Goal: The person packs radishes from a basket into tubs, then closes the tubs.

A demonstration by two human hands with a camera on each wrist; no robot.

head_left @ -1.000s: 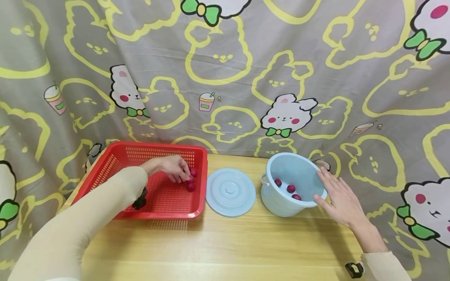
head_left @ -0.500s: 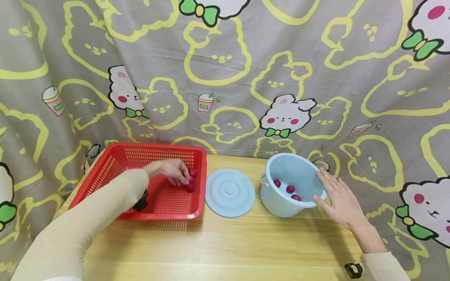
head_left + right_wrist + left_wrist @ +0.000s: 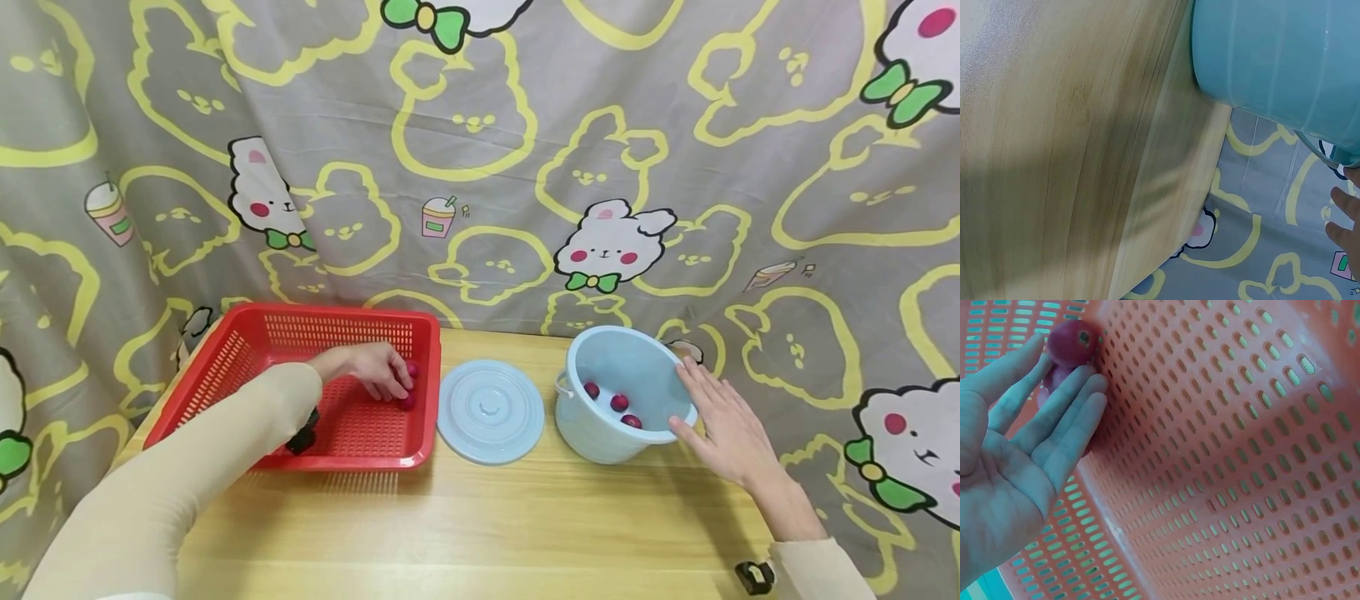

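Inside a red plastic basket (image 3: 375, 454), my left hand (image 3: 377, 371) reaches to the right wall, where a few dark red plums (image 3: 407, 402) lie. The left wrist view has its fingers nearly straight and spread, with the fingertips against the plums (image 3: 1074, 344); part of the fruit is hidden behind them. On the right, my right hand (image 3: 731, 433) rests on the rim of a light blue bucket (image 3: 603, 437), fingers extended and thumb at the near edge. The bucket leans toward me, and 3 plums (image 3: 619, 403) sit at its bottom.
A round light blue lid (image 3: 491, 412) lies flat on the wooden table (image 3: 480, 517) between basket and bucket. Behind the table hangs a grey patterned curtain (image 3: 480, 200). In the right wrist view, the bucket's handle (image 3: 1313, 147) hangs at its side.
My left hand has shifted slightly toward the nearer plums, and its fingers have spread. The right hand and the bucket stay as they were.
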